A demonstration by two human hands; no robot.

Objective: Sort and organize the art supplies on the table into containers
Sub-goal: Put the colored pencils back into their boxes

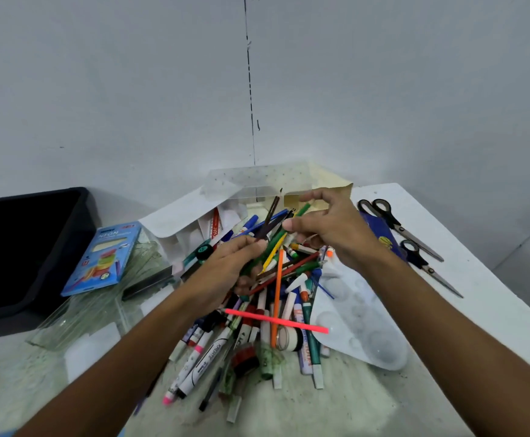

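Roughly: two scissors (399, 227), one black bin (27, 247)

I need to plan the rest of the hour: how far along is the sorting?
Barely started. Done: nothing visibly sorted; the black bin looks empty, as far as its dark inside shows. In hand: the left hand grips a bunch of pencils, and the right hand pinches a green pencil. Left: the pile of markers and pens, two scissors, and the blue box.
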